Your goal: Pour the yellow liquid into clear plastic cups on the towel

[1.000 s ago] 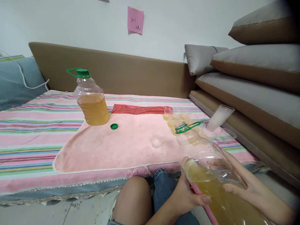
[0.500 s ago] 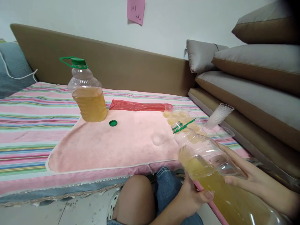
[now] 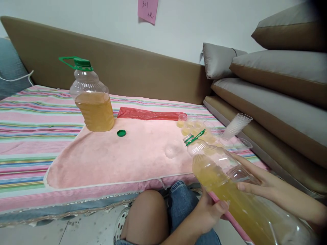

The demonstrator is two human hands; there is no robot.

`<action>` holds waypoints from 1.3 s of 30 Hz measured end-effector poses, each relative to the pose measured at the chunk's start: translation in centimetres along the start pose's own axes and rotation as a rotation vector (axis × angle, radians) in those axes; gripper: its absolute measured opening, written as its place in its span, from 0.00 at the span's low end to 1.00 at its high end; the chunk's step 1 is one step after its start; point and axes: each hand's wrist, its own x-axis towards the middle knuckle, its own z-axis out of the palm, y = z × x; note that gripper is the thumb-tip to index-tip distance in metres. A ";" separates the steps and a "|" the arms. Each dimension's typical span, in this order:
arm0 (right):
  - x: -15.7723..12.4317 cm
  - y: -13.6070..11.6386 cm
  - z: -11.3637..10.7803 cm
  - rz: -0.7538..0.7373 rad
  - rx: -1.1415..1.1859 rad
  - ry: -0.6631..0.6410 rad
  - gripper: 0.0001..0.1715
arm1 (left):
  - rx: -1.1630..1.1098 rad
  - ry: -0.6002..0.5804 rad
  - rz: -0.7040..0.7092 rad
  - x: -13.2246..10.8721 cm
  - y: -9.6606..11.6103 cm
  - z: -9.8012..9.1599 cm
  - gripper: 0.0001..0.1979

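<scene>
A large clear plastic bottle [image 3: 230,190] of yellow liquid lies tilted across both my hands, its uncapped mouth pointing up and to the left. My left hand [image 3: 211,209] grips it from below, beside a pink strip along its side. Around its far side wraps my right hand [image 3: 252,180], thumb on top. The liquid reaches near the bottle's shoulder. In front of the mouth, a clear empty cup [image 3: 171,150] rests on the pink mat [image 3: 102,163]. Several small cups [image 3: 186,130] with yellow liquid stand behind the bottle neck, partly hidden by it.
A second bottle [image 3: 98,110] with a green cap and handle stands at the left. Near it lies a loose green cap [image 3: 121,133]. A red plastic bag [image 3: 150,114] lies at the back. A slanted stack of clear cups [image 3: 237,126] leans near piled cushions [image 3: 276,92] at the right.
The held bottle has tipped further toward level, and its liquid has run closer to the neck. Both hands keep their hold. The view has shifted slightly.
</scene>
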 end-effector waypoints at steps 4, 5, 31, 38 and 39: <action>0.2 -0.1 -0.4 -0.012 -0.034 -0.015 0.53 | 0.020 0.036 -0.055 -0.1 -0.9 -0.5 0.43; 0.3 0.0 -0.5 -0.006 -0.035 -0.030 0.53 | 0.020 0.040 -0.057 -0.1 -1.2 -0.6 0.43; 0.8 -1.5 -1.1 -0.026 -0.150 -0.035 0.51 | 0.017 0.015 -0.166 -0.4 -3.7 -2.3 0.48; 1.1 -2.0 -0.8 -0.003 -0.135 -0.064 0.49 | 0.004 0.027 -0.188 -0.2 -3.9 -2.3 0.50; 1.1 -1.9 -0.8 -0.007 -0.132 -0.068 0.49 | -0.001 0.028 -0.187 -0.2 -4.0 -2.3 0.49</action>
